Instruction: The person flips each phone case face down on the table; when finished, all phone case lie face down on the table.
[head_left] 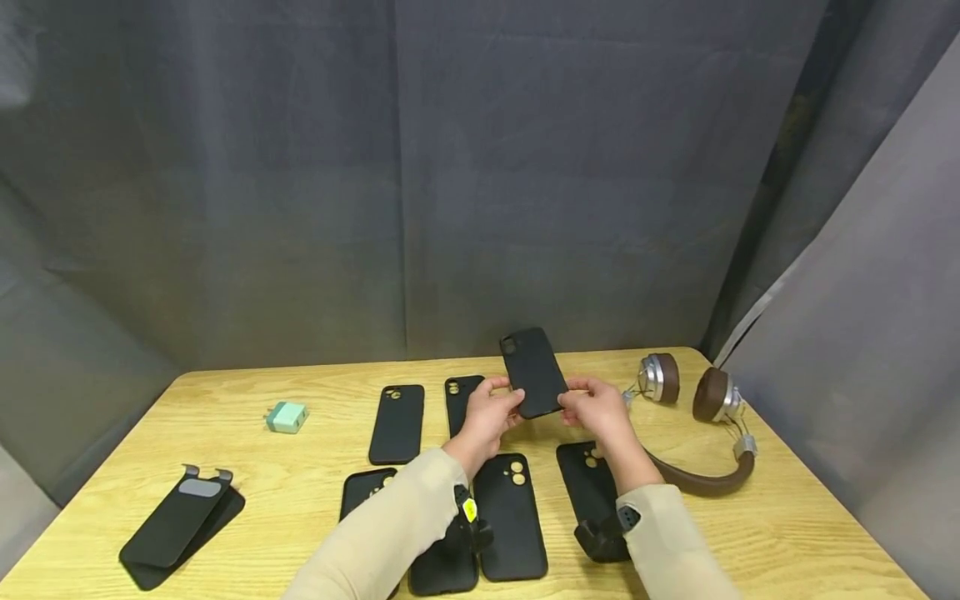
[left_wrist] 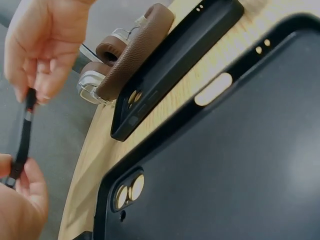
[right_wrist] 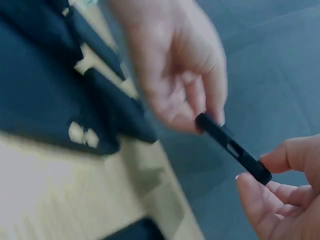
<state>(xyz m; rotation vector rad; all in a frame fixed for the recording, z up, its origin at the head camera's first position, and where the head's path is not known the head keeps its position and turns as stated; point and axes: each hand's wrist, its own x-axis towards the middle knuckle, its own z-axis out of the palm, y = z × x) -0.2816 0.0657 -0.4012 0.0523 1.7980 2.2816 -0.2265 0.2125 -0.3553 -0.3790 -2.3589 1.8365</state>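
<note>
A black phone case (head_left: 534, 372) is held tilted above the far part of the table, its camera cutout at the upper left. My left hand (head_left: 489, 414) pinches its lower left corner between thumb and fingers. At the lower right corner, my right hand (head_left: 597, 408) pinches it the same way. Both wrist views show the case (right_wrist: 232, 147) edge-on between the two hands, with a slot in its side. Beneath my arms lie several more black phone cases, among them one (head_left: 512, 517) in the middle and one (head_left: 588, 487) under the right forearm.
Two black cases (head_left: 397, 425) (head_left: 459, 400) lie farther back, the second partly behind my left hand. Brown headphones (head_left: 701, 483) rest at the right. A green charger plug (head_left: 287, 417) sits at the left. Nearer, two dark flat pieces (head_left: 176, 521) overlap. Grey curtains (head_left: 480, 183) stand behind the table.
</note>
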